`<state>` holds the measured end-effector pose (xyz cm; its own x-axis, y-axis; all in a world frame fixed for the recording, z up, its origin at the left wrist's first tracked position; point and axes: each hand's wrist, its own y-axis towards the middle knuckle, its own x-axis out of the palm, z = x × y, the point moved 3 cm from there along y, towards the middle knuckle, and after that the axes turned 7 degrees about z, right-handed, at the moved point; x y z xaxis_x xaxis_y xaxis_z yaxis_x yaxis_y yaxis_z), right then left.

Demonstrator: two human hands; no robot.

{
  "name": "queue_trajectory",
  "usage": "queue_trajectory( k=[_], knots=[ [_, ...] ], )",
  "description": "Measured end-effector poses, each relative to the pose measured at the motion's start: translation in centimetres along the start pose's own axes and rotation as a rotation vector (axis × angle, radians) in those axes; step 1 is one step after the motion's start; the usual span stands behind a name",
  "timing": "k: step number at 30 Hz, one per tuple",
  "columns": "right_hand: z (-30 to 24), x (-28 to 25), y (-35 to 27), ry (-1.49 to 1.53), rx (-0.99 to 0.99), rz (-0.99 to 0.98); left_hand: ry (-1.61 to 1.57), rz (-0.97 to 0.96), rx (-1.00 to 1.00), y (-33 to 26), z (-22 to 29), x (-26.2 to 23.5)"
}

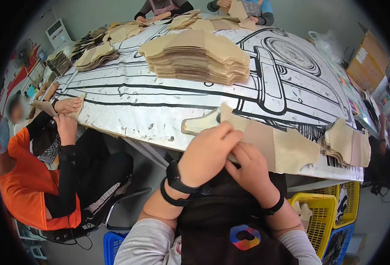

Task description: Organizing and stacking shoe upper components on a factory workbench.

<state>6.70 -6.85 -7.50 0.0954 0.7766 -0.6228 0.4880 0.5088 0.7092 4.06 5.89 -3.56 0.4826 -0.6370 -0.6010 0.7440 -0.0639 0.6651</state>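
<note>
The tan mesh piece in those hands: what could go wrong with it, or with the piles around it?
The tan mesh piece lies at the table's near edge, where the left hand and right hand meet, so it might slip off if released. The small pile by the right corner could be knocked over the side. The tall stack has uneven layers, so a bump might make it slide.

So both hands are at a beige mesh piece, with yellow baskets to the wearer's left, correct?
Not left: the head view shows the yellow baskets to the wearer's right. Left hand and right hand are at a beige mesh piece.
</note>
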Motion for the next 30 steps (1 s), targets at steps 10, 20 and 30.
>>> queue_trajectory(
  k=[10, 20, 30],
  knots=[
    [0.6, 0.0, 0.1, 0.121, 0.088, 0.081, -0.449, 0.331, -0.207, -1.0, -2.7, 1.4],
    [0.3, -0.1, 0.0, 0.073, -0.078, 0.046, -0.314, 0.275, -0.394, -3.2, -4.2, 0.0],
    [0.1, -0.1, -0.1, 0.041, -0.084, 0.038, -0.299, 0.327, -0.369, -3.5, -4.0, 0.2]
  ],
)
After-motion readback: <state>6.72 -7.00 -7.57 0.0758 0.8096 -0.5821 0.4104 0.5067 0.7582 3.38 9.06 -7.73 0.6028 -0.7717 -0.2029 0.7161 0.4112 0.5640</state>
